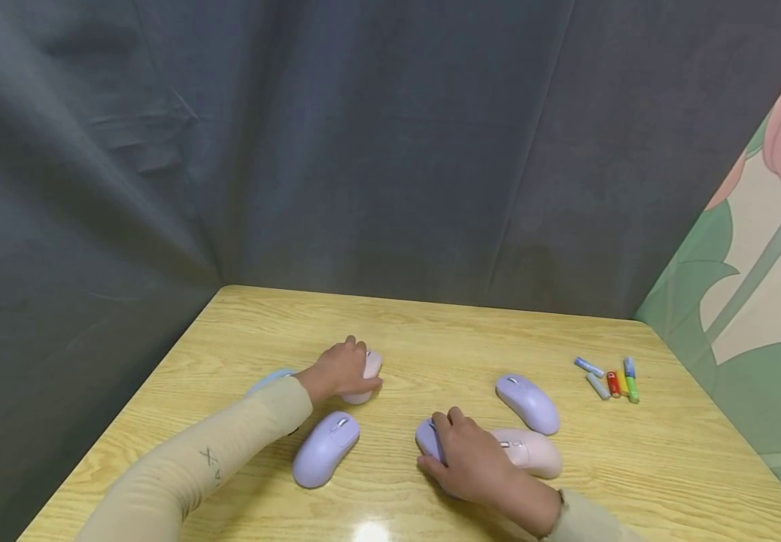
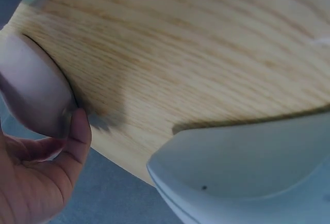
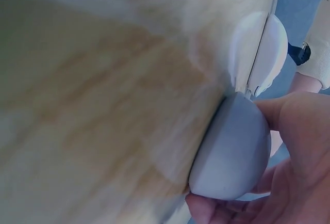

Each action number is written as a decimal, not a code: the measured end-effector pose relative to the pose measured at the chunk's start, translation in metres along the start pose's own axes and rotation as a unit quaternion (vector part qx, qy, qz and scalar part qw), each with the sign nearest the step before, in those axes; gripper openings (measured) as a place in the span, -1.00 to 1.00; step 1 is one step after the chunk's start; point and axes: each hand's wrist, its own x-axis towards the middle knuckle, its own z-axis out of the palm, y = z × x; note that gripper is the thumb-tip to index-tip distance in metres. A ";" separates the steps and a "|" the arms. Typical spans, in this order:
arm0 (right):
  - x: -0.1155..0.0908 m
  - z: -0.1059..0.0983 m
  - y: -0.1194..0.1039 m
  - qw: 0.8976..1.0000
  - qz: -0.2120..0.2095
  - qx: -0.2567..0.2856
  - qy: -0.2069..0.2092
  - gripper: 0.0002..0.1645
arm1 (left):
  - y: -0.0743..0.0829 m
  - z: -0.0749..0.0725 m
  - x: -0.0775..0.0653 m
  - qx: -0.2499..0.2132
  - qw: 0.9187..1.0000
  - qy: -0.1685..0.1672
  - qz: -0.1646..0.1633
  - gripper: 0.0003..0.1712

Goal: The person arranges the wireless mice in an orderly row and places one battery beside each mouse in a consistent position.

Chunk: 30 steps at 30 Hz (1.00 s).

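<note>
My left hand (image 1: 343, 368) holds a pale pink computer mouse (image 1: 373, 366) on the left half of the table. In the left wrist view the thumb presses the end of that mouse (image 2: 36, 87). Nearer the front, my right hand (image 1: 468, 461) grips a lavender mouse (image 1: 429, 439), its thumb on one side and fingertips on the other in the right wrist view. That mouse (image 3: 232, 152) sits on the tabletop, its back half hidden under the palm in the head view. Beside the right hand lies a second pink mouse (image 1: 538, 454).
A lavender mouse (image 1: 326, 449) lies between the hands, another (image 1: 529, 404) behind the right hand. A light blue mouse (image 1: 270, 379) is partly hidden behind the left forearm. Several small batteries (image 1: 612, 384) lie at the right. Dark curtain (image 1: 390, 150) closes off the table's back.
</note>
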 end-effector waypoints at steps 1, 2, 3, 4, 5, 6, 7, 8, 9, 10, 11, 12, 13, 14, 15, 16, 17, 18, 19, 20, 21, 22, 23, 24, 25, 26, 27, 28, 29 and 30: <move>0.000 0.000 -0.001 1.000 -0.001 -0.002 0.001 -0.29 | 0.000 0.000 0.000 -0.001 1.000 0.002 0.000 -0.17; 0.000 0.000 -0.001 1.000 -0.001 -0.003 0.001 -0.29 | 0.000 0.000 0.000 -0.004 1.000 0.003 0.000 -0.20; 0.000 0.000 -0.002 1.000 -0.002 -0.003 0.002 -0.30 | 0.000 0.000 0.001 -0.007 1.000 0.005 -0.001 -0.22; 0.000 0.000 -0.003 1.000 -0.001 -0.003 0.003 -0.30 | 0.000 0.000 0.000 -0.010 1.000 0.005 -0.001 -0.23; 0.000 0.001 -0.003 1.000 0.000 -0.002 0.005 -0.31 | 0.000 0.000 0.000 -0.014 1.000 0.005 -0.003 -0.25; 0.000 0.001 -0.004 1.000 0.001 -0.001 0.008 -0.33 | 0.000 0.000 0.000 -0.016 1.000 0.004 -0.003 -0.26; 0.000 0.001 -0.004 1.000 0.002 -0.001 0.010 -0.34 | 0.000 -0.001 0.000 -0.019 1.000 0.004 -0.004 -0.27; 0.000 0.001 -0.005 1.000 0.003 -0.001 0.013 -0.36 | 0.000 -0.001 0.000 -0.022 1.000 0.003 -0.005 -0.27; 0.000 0.002 -0.005 1.000 0.003 -0.002 0.016 -0.39 | 0.001 -0.002 -0.001 -0.024 1.000 0.003 -0.005 -0.28; 0.000 0.002 -0.005 1.000 0.003 -0.004 0.020 -0.41 | 0.001 -0.002 -0.001 -0.025 1.000 0.002 -0.005 -0.28; 0.001 0.002 -0.005 1.000 0.003 -0.005 0.023 -0.43 | 0.002 -0.003 -0.002 -0.025 1.000 0.002 -0.004 -0.28; 0.001 0.003 -0.006 1.000 0.004 -0.005 0.026 -0.45 | 0.002 -0.003 -0.002 -0.024 1.000 0.002 -0.003 -0.29; 0.001 0.003 -0.006 1.000 0.004 -0.006 0.028 -0.46 | 0.003 -0.003 -0.002 -0.024 1.000 0.003 -0.002 -0.29; 0.002 0.003 -0.006 1.000 0.004 -0.008 0.029 -0.47 | 0.003 -0.003 -0.002 -0.022 1.000 0.003 -0.001 -0.29; 0.002 0.003 -0.006 0.999 0.004 -0.010 0.031 -0.47 | 0.003 -0.002 -0.002 -0.022 1.000 0.005 0.000 -0.30; 0.002 0.004 -0.006 0.999 0.004 -0.013 0.032 -0.48 | 0.003 -0.002 -0.001 -0.019 1.000 0.005 0.000 -0.30; 0.002 0.004 -0.006 0.999 0.004 -0.015 0.034 -0.48 | 0.003 -0.001 -0.001 -0.017 1.000 0.006 -0.001 -0.30; 0.002 0.004 -0.006 0.999 0.003 -0.018 0.035 -0.49 | 0.003 -0.001 0.000 -0.016 1.000 0.007 0.000 -0.31; 0.002 0.005 -0.006 0.999 0.002 -0.020 0.037 -0.49 | 0.003 0.000 0.000 -0.015 1.000 0.008 -0.001 -0.31; 0.002 0.005 -0.006 0.999 0.002 -0.022 0.038 -0.49 | 0.003 0.000 0.000 -0.014 1.000 0.009 -0.001 -0.31; 0.002 0.005 -0.006 0.999 0.002 -0.022 0.039 -0.49 | 0.003 0.001 0.001 -0.015 1.000 0.010 -0.002 -0.31; 0.003 0.005 -0.006 0.999 0.001 -0.022 0.039 -0.49 | 0.003 0.001 0.001 -0.013 1.000 0.010 -0.002 -0.31; 0.003 0.006 -0.006 0.999 0.000 -0.022 0.039 -0.49 | 0.003 0.002 0.001 -0.014 1.000 0.011 -0.002 -0.32; 0.002 0.006 -0.005 0.999 -0.001 -0.020 0.038 -0.49 | 0.003 0.002 0.001 -0.018 1.000 0.013 -0.002 -0.32; 0.003 0.005 -0.005 0.999 -0.002 -0.019 0.036 -0.49 | 0.003 0.002 0.001 -0.018 1.000 0.012 -0.003 -0.31; 0.003 0.005 -0.005 0.999 -0.004 -0.017 0.032 -0.49 | 0.003 0.002 0.000 -0.019 1.000 0.011 -0.003 -0.31; 0.003 0.005 -0.005 0.999 -0.007 -0.016 0.030 -0.49 | 0.003 0.002 0.000 -0.023 1.000 0.011 -0.004 -0.31; 0.003 0.005 -0.005 0.999 -0.010 -0.016 0.028 -0.49 | 0.003 0.002 0.000 -0.024 1.000 0.011 -0.006 -0.30; 0.003 0.004 -0.005 0.999 -0.012 -0.016 0.026 -0.49 | 0.003 0.001 0.000 -0.027 1.000 0.012 -0.008 -0.29; 0.003 0.004 -0.005 1.000 -0.014 -0.016 0.023 -0.49 | 0.003 0.001 0.000 -0.029 0.999 0.014 -0.009 -0.29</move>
